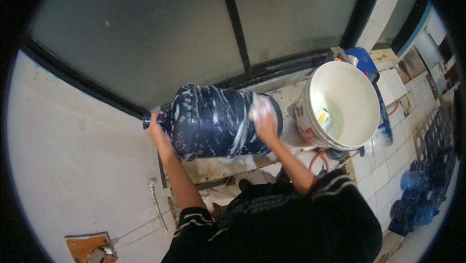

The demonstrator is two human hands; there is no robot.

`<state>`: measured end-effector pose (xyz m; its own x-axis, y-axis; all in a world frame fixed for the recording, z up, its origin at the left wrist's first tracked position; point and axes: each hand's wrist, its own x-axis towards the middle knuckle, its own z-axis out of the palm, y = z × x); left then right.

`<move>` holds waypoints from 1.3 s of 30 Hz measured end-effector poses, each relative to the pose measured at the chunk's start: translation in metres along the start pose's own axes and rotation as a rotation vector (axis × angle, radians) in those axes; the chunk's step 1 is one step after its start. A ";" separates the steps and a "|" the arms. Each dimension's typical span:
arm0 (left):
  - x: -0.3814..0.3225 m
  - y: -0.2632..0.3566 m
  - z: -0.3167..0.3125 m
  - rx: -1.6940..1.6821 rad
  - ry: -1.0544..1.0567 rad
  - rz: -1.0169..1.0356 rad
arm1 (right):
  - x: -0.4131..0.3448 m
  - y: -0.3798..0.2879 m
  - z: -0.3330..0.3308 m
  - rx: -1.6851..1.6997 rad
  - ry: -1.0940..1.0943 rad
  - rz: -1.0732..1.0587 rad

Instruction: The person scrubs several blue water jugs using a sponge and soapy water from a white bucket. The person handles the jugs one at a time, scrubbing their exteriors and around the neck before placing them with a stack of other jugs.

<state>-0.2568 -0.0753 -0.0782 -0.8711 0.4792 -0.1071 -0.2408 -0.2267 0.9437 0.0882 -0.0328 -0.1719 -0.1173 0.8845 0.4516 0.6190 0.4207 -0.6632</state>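
A large blue plastic water jug (207,124) lies on its side on a worn bench, streaked with white soap suds. Its neck points left, where my left hand (157,130) grips it. Over the base end, my right hand (267,126) presses a pale, foamy cloth or sponge (262,106) to the jug's wall. That hand is blurred, and suds hide what exactly it holds. To the right of the jug stands a white bucket (344,70) with some cloudy liquid and a printed packet (323,117) at the bottom.
Behind the bench (207,170) is a dark-framed frosted window (164,26). A blue container (364,63) sits beyond the bucket. A red hose (317,159) curls below the bench. More blue jugs (413,212) lie on the right. On the left wall is an orange board (89,246) with wires.
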 end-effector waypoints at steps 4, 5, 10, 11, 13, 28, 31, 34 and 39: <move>0.000 -0.001 -0.009 -0.033 -0.026 -0.044 | -0.119 0.014 0.012 -0.248 -0.051 0.131; 0.005 -0.003 -0.012 -0.076 -0.067 -0.050 | -0.110 0.014 0.010 -0.175 0.007 0.151; 0.003 -0.009 -0.030 -0.151 -0.244 -0.021 | -0.029 0.098 0.030 0.000 0.013 0.105; 0.001 -0.010 -0.039 -0.184 -0.281 -0.003 | -0.003 0.115 0.028 -0.001 -0.166 0.116; -0.015 -0.001 -0.038 -0.246 -0.430 0.017 | 0.037 0.152 0.037 0.391 -0.468 0.229; 0.012 -0.007 -0.080 -0.128 0.088 -0.254 | -0.158 0.121 0.093 1.360 -0.361 1.521; -0.017 0.007 -0.051 -0.030 -0.005 -0.283 | -0.170 0.093 0.049 1.376 -0.258 1.404; -0.027 0.014 -0.037 0.064 -0.096 -0.212 | -0.201 0.092 0.036 1.424 -0.112 1.057; -0.067 0.010 -0.007 0.133 -0.243 0.154 | -0.177 0.080 0.013 0.275 0.110 0.670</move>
<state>-0.2039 -0.1150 -0.0640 -0.7611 0.6404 0.1027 -0.0425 -0.2073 0.9773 0.1479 -0.1532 -0.3124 0.3059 0.9504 -0.0557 0.3113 -0.1551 -0.9376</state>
